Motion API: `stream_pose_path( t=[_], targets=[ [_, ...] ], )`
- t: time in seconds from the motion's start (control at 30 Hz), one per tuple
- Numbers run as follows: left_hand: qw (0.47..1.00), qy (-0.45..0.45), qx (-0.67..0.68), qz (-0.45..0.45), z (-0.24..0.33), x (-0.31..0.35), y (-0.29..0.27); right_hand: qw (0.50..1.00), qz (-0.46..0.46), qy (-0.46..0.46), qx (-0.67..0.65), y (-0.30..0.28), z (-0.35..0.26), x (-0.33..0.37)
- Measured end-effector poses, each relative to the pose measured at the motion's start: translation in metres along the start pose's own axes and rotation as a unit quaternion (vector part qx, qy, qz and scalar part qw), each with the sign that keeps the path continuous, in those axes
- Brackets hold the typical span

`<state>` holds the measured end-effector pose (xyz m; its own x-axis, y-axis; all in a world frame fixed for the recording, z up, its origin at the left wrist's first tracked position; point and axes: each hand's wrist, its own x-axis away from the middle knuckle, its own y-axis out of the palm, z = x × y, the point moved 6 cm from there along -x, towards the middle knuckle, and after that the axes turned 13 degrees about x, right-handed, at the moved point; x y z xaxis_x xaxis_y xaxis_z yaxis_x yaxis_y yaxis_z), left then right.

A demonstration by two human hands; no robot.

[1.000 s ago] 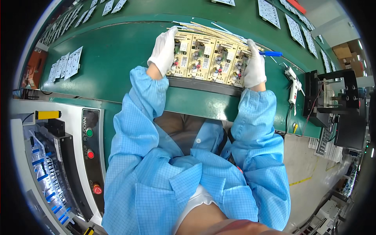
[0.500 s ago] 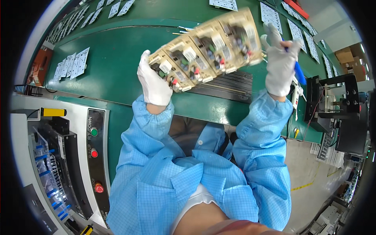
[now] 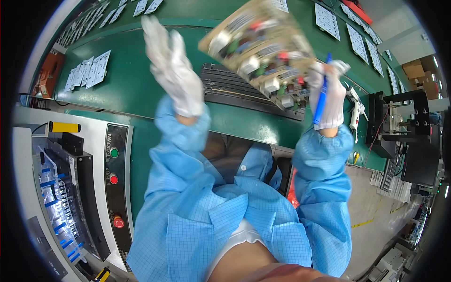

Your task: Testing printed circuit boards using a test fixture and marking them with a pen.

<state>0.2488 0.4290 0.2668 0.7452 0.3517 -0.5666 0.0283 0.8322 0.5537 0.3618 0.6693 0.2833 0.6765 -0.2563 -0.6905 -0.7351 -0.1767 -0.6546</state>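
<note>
A tan panel of joined circuit boards [image 3: 268, 52], crowded with components, is tilted above the green bench and blurred by motion. My right hand [image 3: 330, 96], in a white glove, grips the panel's right edge. A blue pen [image 3: 322, 97] is also in that hand, lying across the palm side. Apart from the panel, my gloved left hand [image 3: 174, 70] is raised with its fingers stretched out and nothing in it. Beneath the panel lies a black grooved plate [image 3: 225, 89], partly covered from sight.
White boards [image 3: 97, 70] lean at the bench's left, and more boards [image 3: 327, 21] stand along the back. A white power strip [image 3: 357, 109] and a black fixture [image 3: 406, 115] are at the right. A machine's button panel [image 3: 116, 188] is at the near left.
The panel has turned, its left end swinging up and away. My left hand has let go of it and moved up and left. The right hand, apart from it before, now grips it.
</note>
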Motion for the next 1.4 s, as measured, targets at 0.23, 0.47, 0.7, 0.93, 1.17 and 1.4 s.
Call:
stream_pose_path(
  t=[0.23, 0.47, 0.7, 0.93, 1.17, 1.4],
  targets=[
    [0.717, 0.141, -0.365, -0.578, 0.003, 0.006, 0.057, 0.921, -0.174, -0.311, 0.154, 0.037, -0.041, 0.002],
    [0.618, 0.028, -0.416, -0.667, -0.033, 0.024, 0.038, 0.923, -0.195, -0.302, 0.134, 0.029, -0.034, 0.005],
    [0.621, -0.029, -0.340, -0.705, -0.136, -0.003, 0.059, 0.943, -0.246, -0.174, 0.143, 0.093, 0.014, -0.038],
    [0.861, -0.271, -0.201, -0.381, -0.159, -0.096, -0.073, 0.984, -0.152, 0.085, -0.046, 0.065, 0.082, -0.045],
    [0.696, 0.198, -0.561, -0.403, -0.181, -0.211, -0.028, 0.972, -0.218, -0.057, 0.059, 0.042, 0.023, -0.076],
    [0.709, -0.009, -0.508, -0.489, -0.256, -0.173, -0.038, 0.925, -0.268, -0.200, 0.183, 0.140, -0.023, -0.153]
  ],
)
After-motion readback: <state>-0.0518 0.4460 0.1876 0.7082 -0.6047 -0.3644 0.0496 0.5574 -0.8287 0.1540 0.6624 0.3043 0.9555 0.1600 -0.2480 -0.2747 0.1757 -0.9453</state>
